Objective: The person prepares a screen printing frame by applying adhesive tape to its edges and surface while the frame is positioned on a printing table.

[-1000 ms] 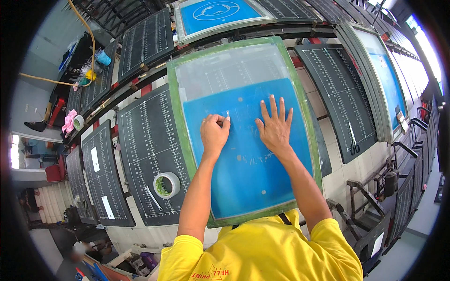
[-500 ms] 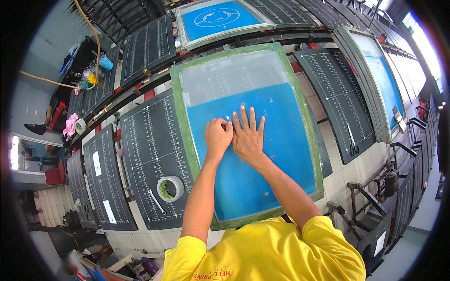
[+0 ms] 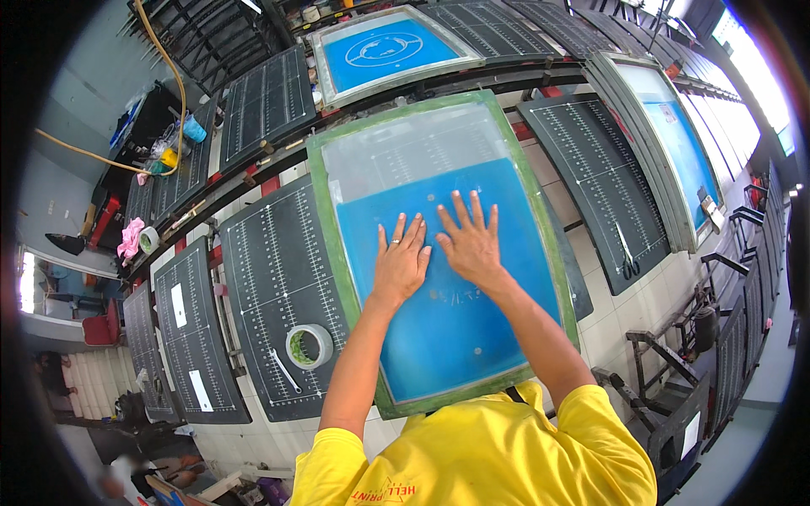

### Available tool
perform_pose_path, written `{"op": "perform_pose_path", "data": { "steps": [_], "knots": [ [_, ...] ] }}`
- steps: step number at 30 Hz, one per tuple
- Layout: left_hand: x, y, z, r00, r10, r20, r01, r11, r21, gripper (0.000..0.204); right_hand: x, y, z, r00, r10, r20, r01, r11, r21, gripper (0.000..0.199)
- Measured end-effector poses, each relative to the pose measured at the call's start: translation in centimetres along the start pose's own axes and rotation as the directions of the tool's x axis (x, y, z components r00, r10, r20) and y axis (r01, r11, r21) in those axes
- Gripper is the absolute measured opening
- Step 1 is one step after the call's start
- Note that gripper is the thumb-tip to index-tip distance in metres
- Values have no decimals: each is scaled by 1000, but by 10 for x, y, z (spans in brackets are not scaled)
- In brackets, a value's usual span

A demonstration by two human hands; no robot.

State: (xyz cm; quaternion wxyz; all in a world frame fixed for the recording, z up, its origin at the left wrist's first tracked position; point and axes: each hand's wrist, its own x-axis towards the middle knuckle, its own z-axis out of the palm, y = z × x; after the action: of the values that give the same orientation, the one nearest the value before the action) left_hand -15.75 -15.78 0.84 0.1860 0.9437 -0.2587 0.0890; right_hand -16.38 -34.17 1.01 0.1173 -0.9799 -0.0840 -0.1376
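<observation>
A screen-printing screen (image 3: 456,337) with a green-edged frame lies in front of me, its mesh mostly blue and pale grey at the far end. My left hand (image 3: 402,263) rests flat on the blue mesh, fingers spread, a ring on one finger. Just to its right, my right hand (image 3: 474,251) also lies palm down with the fingers apart. Neither hand holds anything. Small pale spots show on the mesh, one beyond the hands and others nearer to me.
Left of the screen, a dark ruled board (image 3: 270,253) carries a tape roll (image 3: 319,347) and a wrench (image 3: 285,371). Scissors (image 3: 628,253) lie on another board at right. Beyond stands a second blue screen (image 3: 359,63); a third screen (image 3: 683,160) leans at far right.
My left hand has gone from a closed pinch beside the right hand to lying flat with fingers spread. My right hand has shifted a little to the right.
</observation>
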Motion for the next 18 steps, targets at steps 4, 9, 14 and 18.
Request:
{"op": "perform_pose_path", "data": {
  "steps": [4,9,14,18],
  "knots": [
    [-10,7,1,991,-119,54,114,989,91,52,-5,44,-1,999,41,-35,-44,996,-77,54],
    [-26,-7,-7,945,-317,-78,325,933,157,53,-6,59,-5,987,148,-68,-155,982,-106,59],
    [-90,-34,-53,886,-418,-201,407,908,-96,48,-6,27,4,998,62,-14,-63,995,-74,62],
    [-166,-40,-81,833,-462,-304,461,884,-81,41,-3,-37,23,994,-40,105,51,993,-105,64]
  ]
}}
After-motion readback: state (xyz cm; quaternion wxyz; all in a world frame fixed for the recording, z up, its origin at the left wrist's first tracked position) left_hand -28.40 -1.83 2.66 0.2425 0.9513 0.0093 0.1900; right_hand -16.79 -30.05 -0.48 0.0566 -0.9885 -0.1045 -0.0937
